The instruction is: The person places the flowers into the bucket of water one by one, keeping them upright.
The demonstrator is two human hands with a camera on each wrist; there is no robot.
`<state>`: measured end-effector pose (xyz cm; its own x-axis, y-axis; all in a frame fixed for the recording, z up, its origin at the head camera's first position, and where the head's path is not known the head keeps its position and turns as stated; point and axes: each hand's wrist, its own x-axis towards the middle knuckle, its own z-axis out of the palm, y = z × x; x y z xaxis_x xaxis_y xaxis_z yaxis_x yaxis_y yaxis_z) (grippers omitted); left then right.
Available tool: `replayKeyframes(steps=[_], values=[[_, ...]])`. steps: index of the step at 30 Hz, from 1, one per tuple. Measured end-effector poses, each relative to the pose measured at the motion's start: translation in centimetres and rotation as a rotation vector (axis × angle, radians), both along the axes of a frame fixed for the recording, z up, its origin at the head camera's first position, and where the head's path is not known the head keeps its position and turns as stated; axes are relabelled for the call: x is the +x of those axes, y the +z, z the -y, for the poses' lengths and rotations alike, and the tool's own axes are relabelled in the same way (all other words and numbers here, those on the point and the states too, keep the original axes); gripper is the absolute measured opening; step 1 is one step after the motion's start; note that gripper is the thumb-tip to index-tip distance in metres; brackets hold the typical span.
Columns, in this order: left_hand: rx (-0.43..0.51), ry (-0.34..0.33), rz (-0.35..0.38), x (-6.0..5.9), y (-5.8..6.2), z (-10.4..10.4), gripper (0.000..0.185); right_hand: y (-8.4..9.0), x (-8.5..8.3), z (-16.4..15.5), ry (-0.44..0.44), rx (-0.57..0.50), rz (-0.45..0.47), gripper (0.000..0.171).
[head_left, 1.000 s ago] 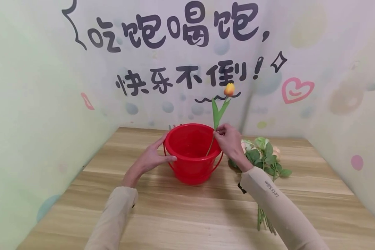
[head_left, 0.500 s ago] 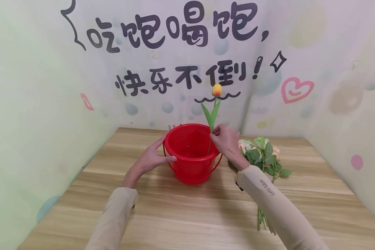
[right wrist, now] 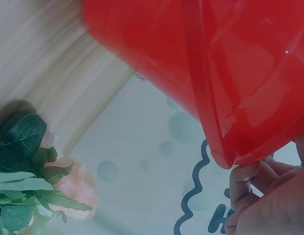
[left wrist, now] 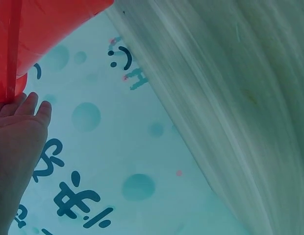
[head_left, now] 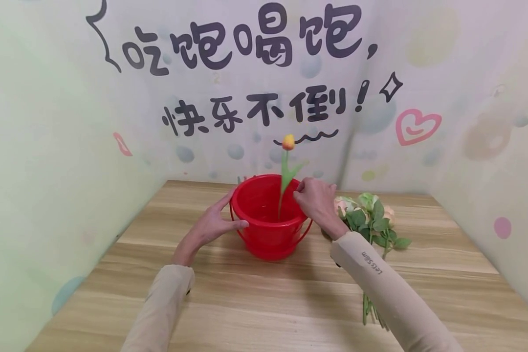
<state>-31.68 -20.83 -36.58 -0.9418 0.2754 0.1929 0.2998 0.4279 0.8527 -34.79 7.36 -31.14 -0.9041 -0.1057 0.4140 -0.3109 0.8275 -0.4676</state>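
Observation:
A red plastic bucket [head_left: 270, 239] stands on the wooden table. My left hand [head_left: 209, 222] rests against its left side, thumb at the front of the rim and fingers spread toward the back; in the left wrist view those fingers [left wrist: 28, 104] lie straight by the red wall. An orange-yellow tulip [head_left: 288, 142] with green leaves stands in the bucket, slightly blurred, its stem inside and its bloom above the rim. My right hand [head_left: 316, 198] is at the right of the rim, apart from the stem, its loosely bent fingers [right wrist: 245, 172] right at the red edge.
To the right lies a bunch of pale pink and cream roses [head_left: 369, 215] with green leaves, its stems partly under my right forearm. Behind the table [head_left: 255, 308] hangs a wall sheet [head_left: 229, 83] with dark lettering and a pink heart.
My right hand carried the tulip leftward and has let go of it; the flower has dropped lower and leans differently in the bucket. The left hand and the bucket have stayed in place.

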Motion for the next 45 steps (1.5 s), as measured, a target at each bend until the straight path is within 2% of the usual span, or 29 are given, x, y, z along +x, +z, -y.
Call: replayKeyframes(steps=[4, 9, 12, 18, 21, 23, 32, 37, 41, 45], values=[[-0.002, 0.002, 0.007, 0.0, -0.1, -0.3, 0.105, -0.1, 0.2, -0.4, 0.005, -0.016, 0.006, 0.019], [0.007, 0.003, 0.009, -0.1, -0.2, -0.4, 0.106, -0.3, 0.3, -1.3, 0.05, -0.087, 0.04, 0.018], [0.007, 0.003, 0.009, -0.2, -0.3, -0.4, 0.106, -0.2, 0.4, -2.0, 0.11, -0.177, 0.093, 0.018], [0.008, 0.003, -0.004, -0.3, -0.4, -0.3, 0.105, 0.0, 1.0, -4.1, 0.278, -0.459, 0.207, 0.022], [0.002, 0.003, -0.011, -0.3, -0.3, -0.3, 0.104, 0.2, 1.3, -5.7, 0.296, -0.55, 0.247, 0.026], [-0.001, -0.002, -0.013, -0.3, -0.3, -0.3, 0.103, 0.3, 1.6, -7.0, 0.286, -0.575, 0.264, 0.028], [-0.013, 0.005, -0.005, -0.4, -0.2, -0.4, 0.105, -0.5, 3.1, -14.0, 0.207, -0.566, 0.252, 0.036], [-0.022, 0.008, -0.007, -0.4, -0.2, -0.4, 0.106, -2.2, 3.7, -17.4, 0.148, -0.551, 0.261, 0.039], [-0.03, 0.006, -0.006, -0.5, -0.3, -0.6, 0.105, -3.7, 4.3, -19.6, 0.104, -0.498, 0.282, 0.039], [-0.028, 0.008, 0.011, -0.6, -0.4, -0.6, 0.106, -5.4, 4.9, -20.9, 0.085, -0.439, 0.356, 0.039]])
